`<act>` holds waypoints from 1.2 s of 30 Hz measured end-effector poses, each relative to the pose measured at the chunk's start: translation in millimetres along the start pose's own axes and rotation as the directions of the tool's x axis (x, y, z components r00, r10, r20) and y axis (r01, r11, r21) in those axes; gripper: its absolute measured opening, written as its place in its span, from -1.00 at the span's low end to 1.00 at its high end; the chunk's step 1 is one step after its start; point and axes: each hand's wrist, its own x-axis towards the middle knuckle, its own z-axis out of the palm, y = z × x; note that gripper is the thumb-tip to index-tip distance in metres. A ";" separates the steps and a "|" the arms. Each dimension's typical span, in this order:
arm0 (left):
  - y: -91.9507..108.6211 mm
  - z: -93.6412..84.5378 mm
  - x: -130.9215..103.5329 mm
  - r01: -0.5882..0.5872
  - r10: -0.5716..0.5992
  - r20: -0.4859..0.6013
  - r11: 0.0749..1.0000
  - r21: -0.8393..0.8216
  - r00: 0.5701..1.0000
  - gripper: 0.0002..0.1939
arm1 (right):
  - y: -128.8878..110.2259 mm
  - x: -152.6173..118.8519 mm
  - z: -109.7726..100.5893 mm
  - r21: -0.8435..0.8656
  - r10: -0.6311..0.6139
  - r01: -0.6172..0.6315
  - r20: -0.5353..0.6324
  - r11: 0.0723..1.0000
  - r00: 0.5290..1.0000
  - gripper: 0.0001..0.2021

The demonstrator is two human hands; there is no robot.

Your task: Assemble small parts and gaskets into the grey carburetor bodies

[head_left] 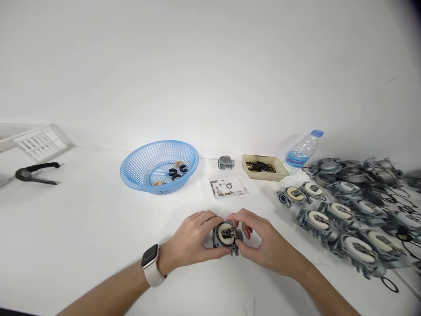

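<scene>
A grey metal carburetor body (226,233) with a cream C-shaped float on its upper face is near the front middle of the white table. My left hand (196,235), with a watch on the wrist, grips its left side between thumb and fingers. At its right side, the thumb and index finger of my right hand (258,239) touch the body beside the float's hinge end. Whether those right fingertips pinch a small part cannot be made out.
Behind my hands are a blue basket (131,175) with C-shaped floats, a white tray (251,188) of small parts, another metal body (226,163), a cream tray (268,177) of black rings and a bottle (301,151). Several carburetor bodies (358,252) fill the right; pliers (37,173) lie left.
</scene>
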 end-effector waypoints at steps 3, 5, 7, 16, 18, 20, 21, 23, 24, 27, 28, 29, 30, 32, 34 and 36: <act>-0.2 -0.3 0.8 -0.006 0.006 0.006 1.000 0.007 1.000 -0.46 | 1.1 -0.8 0.2 -0.004 -0.005 0.005 -0.017 1.000 1.000 -0.44; 0.1 -0.2 1.5 -0.004 0.004 0.008 1.000 0.016 1.000 -0.46 | 3.1 -0.9 0.9 -0.005 0.000 0.000 -0.030 1.000 1.000 -0.45; 0.7 -0.2 2.1 0.001 -0.002 0.010 1.000 0.018 1.000 -0.45 | 5.4 -0.5 1.7 0.010 -0.003 0.003 -0.021 1.000 1.000 -0.45; -1.8 1.8 0.0 -0.002 0.002 0.006 1.000 0.007 1.000 -0.42 | 9.9 0.7 4.4 0.027 -0.029 0.029 0.005 0.999 1.000 -0.40; -2.9 2.6 -0.3 -0.006 0.005 0.004 1.000 0.007 1.000 -0.41 | 9.6 1.1 4.9 0.023 -0.033 0.033 0.001 0.999 0.999 -0.42; -3.9 3.3 -0.5 -0.007 0.007 -0.003 1.000 0.001 1.000 -0.40 | 8.9 2.0 5.0 0.008 -0.021 0.021 -0.016 1.000 1.000 -0.43; -4.1 3.6 -0.5 -0.006 0.006 -0.006 1.000 0.000 1.000 -0.40 | 8.4 2.4 4.8 0.002 -0.018 0.018 -0.018 1.000 1.000 -0.42; -4.3 3.6 -0.6 -0.005 0.005 -0.007 1.000 0.006 1.000 -0.40 | 7.6 3.1 4.3 -0.003 -0.019 0.019 -0.009 1.000 1.000 -0.41; -4.1 3.4 -0.8 -0.004 0.004 -0.005 1.000 0.012 1.000 -0.39 | 7.2 3.3 4.0 -0.002 -0.022 0.022 -0.002 1.000 1.000 -0.41; -3.5 2.7 -1.3 0.002 -0.003 0.009 1.000 0.022 1.000 -0.40 | 6.9 3.2 4.0 -0.004 -0.033 0.032 -0.003 0.999 0.999 -0.41; -3.4 2.5 -1.4 0.006 -0.006 0.013 1.000 0.022 1.000 -0.41 | 7.1 3.1 4.3 -0.008 -0.036 0.036 -0.006 0.999 0.999 -0.41; -3.5 2.5 -1.5 0.009 -0.009 0.016 1.000 0.022 1.000 -0.41 | 7.4 3.1 4.8 -0.012 -0.038 0.038 -0.009 0.999 0.999 -0.41; -3.8 2.7 -1.4 0.011 -0.011 0.016 1.000 0.022 1.000 -0.41 | 7.7 3.2 5.2 -0.015 -0.039 0.038 -0.011 0.999 0.999 -0.42; -4.5 3.1 -1.0 0.009 -0.009 0.012 1.000 0.024 1.000 -0.40 | 8.2 3.4 5.7 -0.021 -0.027 0.027 -0.009 0.999 1.000 -0.43; -5.1 3.3 -0.4 0.006 -0.006 0.006 1.000 0.026 1.000 -0.39 | 8.5 3.5 5.6 -0.027 -0.018 0.018 -0.007 0.999 1.000 -0.43; -5.2 3.1 0.1 0.006 -0.006 0.004 1.000 0.024 1.000 -0.40 | 9.0 3.2 4.9 -0.031 -0.022 0.022 -0.008 0.999 1.000 -0.43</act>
